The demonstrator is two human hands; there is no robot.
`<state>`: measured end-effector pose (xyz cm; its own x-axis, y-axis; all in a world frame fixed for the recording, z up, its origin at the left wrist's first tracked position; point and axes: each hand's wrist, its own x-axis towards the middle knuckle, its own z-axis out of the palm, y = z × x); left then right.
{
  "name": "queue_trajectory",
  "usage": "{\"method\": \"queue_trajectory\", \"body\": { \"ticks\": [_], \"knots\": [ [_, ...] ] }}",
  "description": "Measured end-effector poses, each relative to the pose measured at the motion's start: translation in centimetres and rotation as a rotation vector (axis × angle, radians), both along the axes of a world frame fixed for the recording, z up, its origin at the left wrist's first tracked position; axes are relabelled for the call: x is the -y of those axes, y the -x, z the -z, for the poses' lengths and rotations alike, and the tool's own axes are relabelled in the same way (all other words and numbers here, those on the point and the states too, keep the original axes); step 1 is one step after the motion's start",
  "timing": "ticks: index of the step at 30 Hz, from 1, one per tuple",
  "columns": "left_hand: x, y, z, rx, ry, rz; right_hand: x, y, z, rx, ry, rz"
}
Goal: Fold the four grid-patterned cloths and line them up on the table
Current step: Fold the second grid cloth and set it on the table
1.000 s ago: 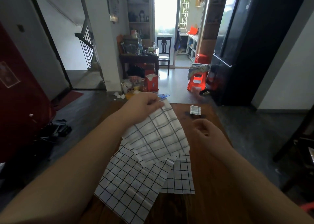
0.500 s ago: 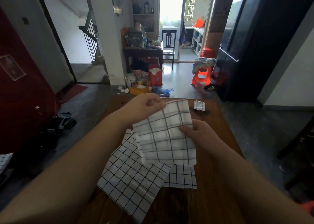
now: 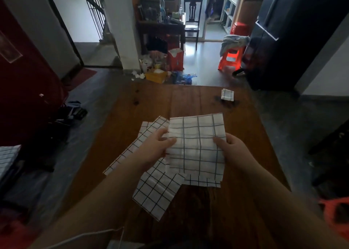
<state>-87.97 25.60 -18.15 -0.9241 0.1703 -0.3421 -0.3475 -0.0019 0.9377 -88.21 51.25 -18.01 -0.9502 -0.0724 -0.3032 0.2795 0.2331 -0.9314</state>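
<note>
Both hands hold a white cloth with wide grey grid lines [image 3: 196, 144] above the wooden table [image 3: 188, 101]. My left hand [image 3: 156, 146] pinches its left edge and my right hand [image 3: 232, 146] pinches its right edge. Under it lies a white cloth with a fine black grid [image 3: 156, 190], spread at an angle on the table. Another fine-grid cloth [image 3: 204, 182] peeks out below the held one. A small folded grid cloth [image 3: 227, 94] sits near the table's far right corner.
A white cable [image 3: 81, 236] runs along the near table edge. Beyond the far edge the floor holds a yellow box, bags and a red stool [image 3: 229, 58]. A dark fridge [image 3: 294, 31] stands at the right, dark chairs at the far right.
My right hand came in and took the cloth's right edge. Both hands brought the cloth down and nearer to me, held flat between them. The view tilted downward.
</note>
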Motion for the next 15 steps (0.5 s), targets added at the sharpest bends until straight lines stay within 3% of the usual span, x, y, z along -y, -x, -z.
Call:
{"method": "queue_trajectory", "body": {
  "ticks": [4,8,15],
  "knots": [
    [-0.2,-0.9,2.6,0.053,0.132,-0.108,0.8,-0.1,3.5,0.144,0.039,0.104],
    [-0.2,-2.1,5.9,0.137,0.285,-0.135,1.6,-1.4,7.3,0.167,0.040,0.125],
    [0.4,-5.1,10.0,0.191,0.189,-0.104,3.6,-3.9,10.1,0.279,0.181,0.163]
  ]
}}
